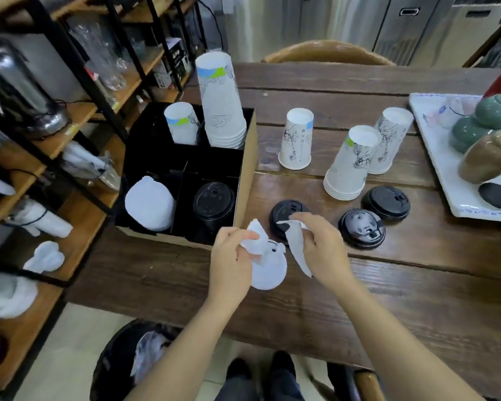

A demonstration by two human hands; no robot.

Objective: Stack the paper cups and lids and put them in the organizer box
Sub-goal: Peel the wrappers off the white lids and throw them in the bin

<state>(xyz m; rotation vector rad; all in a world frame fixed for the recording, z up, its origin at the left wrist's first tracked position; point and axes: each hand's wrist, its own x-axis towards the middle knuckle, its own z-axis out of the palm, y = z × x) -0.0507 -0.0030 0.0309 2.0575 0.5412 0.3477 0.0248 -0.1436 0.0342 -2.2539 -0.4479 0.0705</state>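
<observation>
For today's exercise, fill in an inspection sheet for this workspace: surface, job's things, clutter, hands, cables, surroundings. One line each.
Surface: dark wooden plank table.
Job's things: organizer box at the table's left edge, holding a tall cup stack, a single cup, white lids and black lids; loose upside-down cups and three black lids on the table.
Clutter: white tray with ceramic jars at the right.
Hands: left hand and right hand each grip a white lid.
Cables: black cables on the shelving at the left.
Surroundings: chair back, bin on the floor.
</observation>
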